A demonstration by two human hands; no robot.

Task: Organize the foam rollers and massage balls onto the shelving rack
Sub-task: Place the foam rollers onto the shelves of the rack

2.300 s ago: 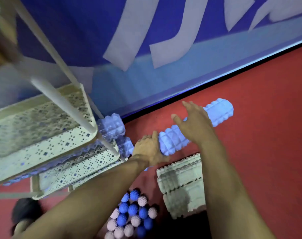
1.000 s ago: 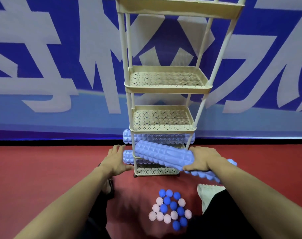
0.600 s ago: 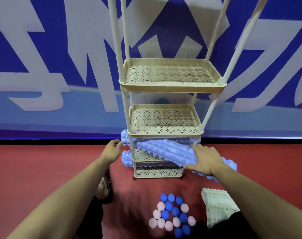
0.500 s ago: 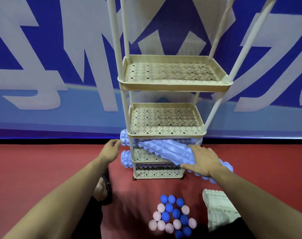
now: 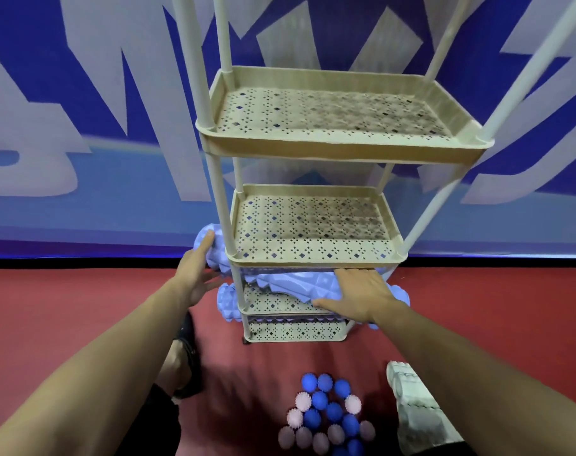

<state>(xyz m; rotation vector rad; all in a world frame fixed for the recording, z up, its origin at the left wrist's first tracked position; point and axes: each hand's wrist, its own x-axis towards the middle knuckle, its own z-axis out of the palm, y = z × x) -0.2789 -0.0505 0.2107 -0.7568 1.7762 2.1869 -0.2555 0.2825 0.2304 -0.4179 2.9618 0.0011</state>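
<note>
Both hands reach to the low part of the shelving rack [image 5: 342, 153]. The right hand [image 5: 362, 296] lies flat, fingers straight, on a blue foam roller [image 5: 296, 284]. This roller sits tilted on the third shelf down, under the shelf with holes above it. Its right end sticks out past the rack at about 3 o'clock from the hand. The left hand [image 5: 194, 274] is open too, with spread fingers touching the bumpy end of a second blue roller [image 5: 214, 251], which pokes out of the rack's left side at about 9 o'clock from the first roller. A third blue roller [image 5: 227, 302] sits lower, and its end shows just below the left hand.

The rack is cream with little holes in each shelf, and it stands on the red floor [image 5: 82, 307]. The two upper shelves in view hold nothing.

At 6 o'clock from the rack, a pile of blue and pink spiky massage balls [image 5: 326, 413] lies on the floor. At about 4 o'clock from the rack lies a pale foam roller [image 5: 411, 409], just beside the balls. Behind the rack hangs a blue and white banner [image 5: 82, 110]. A foot in a dark sandal [image 5: 184, 360] shows under the left arm.
</note>
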